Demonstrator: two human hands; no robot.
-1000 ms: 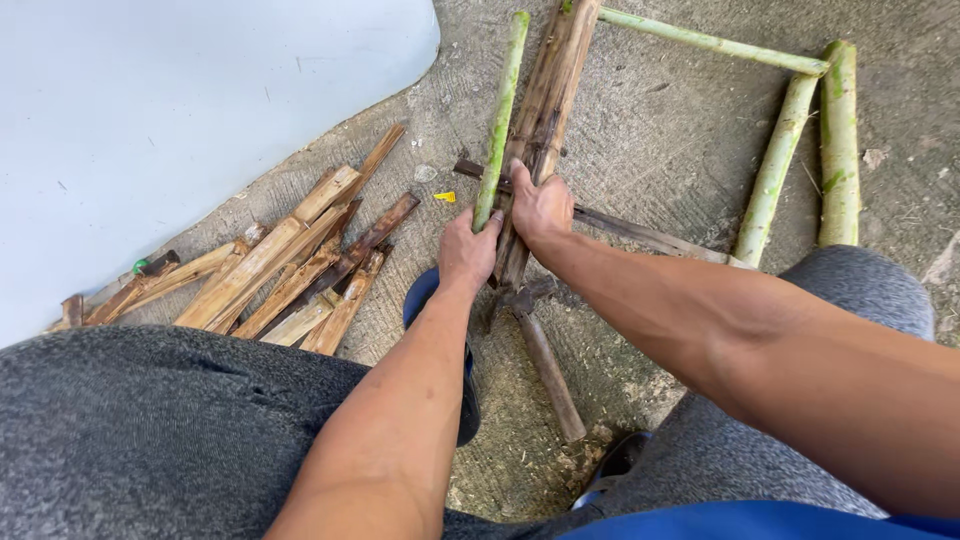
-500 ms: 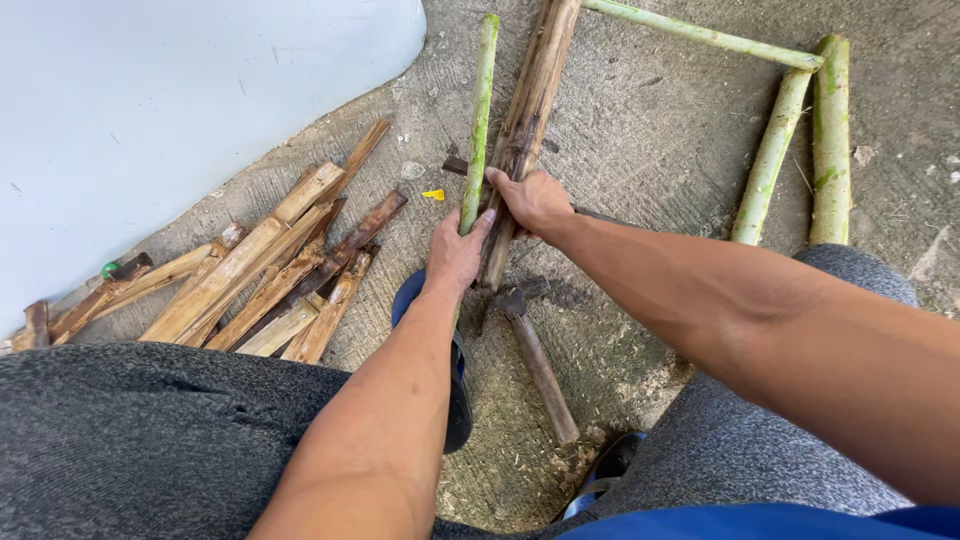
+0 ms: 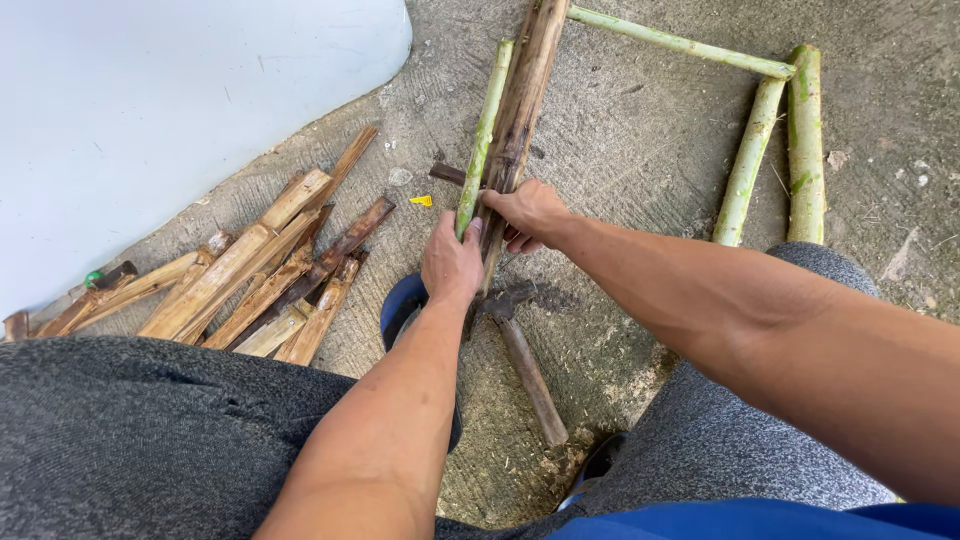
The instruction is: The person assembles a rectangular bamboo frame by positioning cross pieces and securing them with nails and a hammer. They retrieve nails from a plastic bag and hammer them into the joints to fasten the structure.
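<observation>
While the left hand (image 3: pixel 452 262) clamps its fingers around the lower end of a green bamboo strip (image 3: pixel 485 132), the right hand (image 3: pixel 527 212) closes on the brown bamboo slat (image 3: pixel 524 95) just beside it. Both pieces lie on the concrete floor (image 3: pixel 640 140). A wooden-handled tool (image 3: pixel 525 365) lies below the hands, split bamboo pieces (image 3: pixel 260 275) to the left.

— How many green bamboo poles (image 3: pixel 745 165) on the concrete?
— Four: one in hand, three beyond.
— Hands at work?
— Two, a left hand (image 3: pixel 452 265) and a right hand (image 3: pixel 528 212).
— Split brown strips (image 3: pixel 255 280)?
— A pile; exact count unclear.
</observation>
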